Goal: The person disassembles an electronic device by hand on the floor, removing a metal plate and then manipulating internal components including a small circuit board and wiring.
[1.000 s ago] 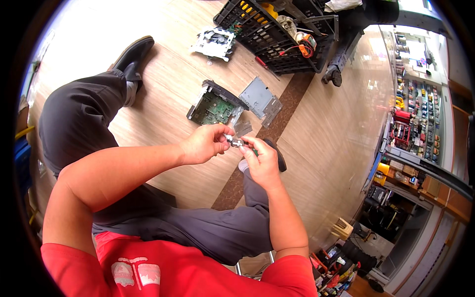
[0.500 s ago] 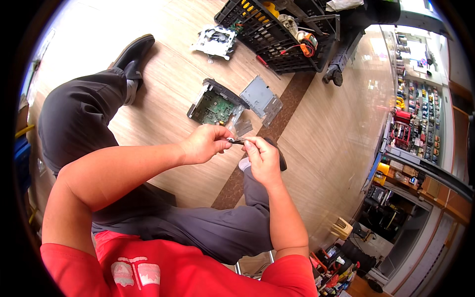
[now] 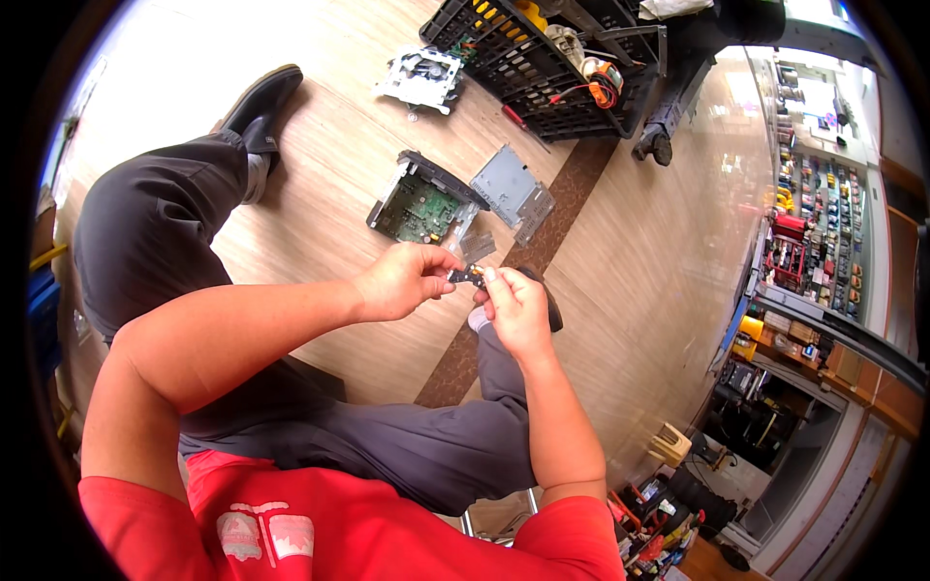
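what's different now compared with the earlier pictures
The small part has been turned: it showed a silvery face, then a thin edge, and now a mostly dark face. The fingers of the right hand have shifted around it; the left hand has barely moved. Both hold it throughout. The open box, metal plate, screwdriver and crate stayed put.

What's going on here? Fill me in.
The left hand and right hand hold a small dark part between them, gripped at the fingertips. Just beyond, on the floor, sits an opened housing with a green circuit board showing inside; a flat grey metal plate lies to its right. Farther off, a whitish mechanism lies beside a black crate.
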Tool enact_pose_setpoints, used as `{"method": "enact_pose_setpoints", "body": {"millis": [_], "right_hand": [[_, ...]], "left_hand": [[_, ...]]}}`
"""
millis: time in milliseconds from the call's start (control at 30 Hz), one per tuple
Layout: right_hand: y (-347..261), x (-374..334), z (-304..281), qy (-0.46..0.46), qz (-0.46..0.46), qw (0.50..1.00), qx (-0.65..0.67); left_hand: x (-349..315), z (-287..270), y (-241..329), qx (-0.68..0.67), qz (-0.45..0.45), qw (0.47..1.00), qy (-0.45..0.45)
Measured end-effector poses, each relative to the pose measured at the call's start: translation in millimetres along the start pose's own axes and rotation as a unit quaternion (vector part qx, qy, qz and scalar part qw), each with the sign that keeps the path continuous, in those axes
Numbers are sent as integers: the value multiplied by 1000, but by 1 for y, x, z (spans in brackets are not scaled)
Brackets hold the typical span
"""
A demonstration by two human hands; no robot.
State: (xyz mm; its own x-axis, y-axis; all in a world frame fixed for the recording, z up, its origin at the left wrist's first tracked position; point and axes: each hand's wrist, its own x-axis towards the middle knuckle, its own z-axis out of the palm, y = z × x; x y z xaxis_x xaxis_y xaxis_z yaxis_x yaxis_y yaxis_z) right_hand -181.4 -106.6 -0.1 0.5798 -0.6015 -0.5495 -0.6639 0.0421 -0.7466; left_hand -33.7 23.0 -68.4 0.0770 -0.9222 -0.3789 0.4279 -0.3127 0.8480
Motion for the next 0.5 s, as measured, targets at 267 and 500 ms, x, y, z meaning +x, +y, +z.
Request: {"method": "enact_pose_setpoints", "body": {"millis": [267,500], "right_hand": [[-2,-1,-1,35,-101,992,-71],[-7,-6,-2,27,-200,965,-166]], "left_hand": [[-1,0,3,22,-19,1000,7],[0,0,0,20,0,999,29]]}}
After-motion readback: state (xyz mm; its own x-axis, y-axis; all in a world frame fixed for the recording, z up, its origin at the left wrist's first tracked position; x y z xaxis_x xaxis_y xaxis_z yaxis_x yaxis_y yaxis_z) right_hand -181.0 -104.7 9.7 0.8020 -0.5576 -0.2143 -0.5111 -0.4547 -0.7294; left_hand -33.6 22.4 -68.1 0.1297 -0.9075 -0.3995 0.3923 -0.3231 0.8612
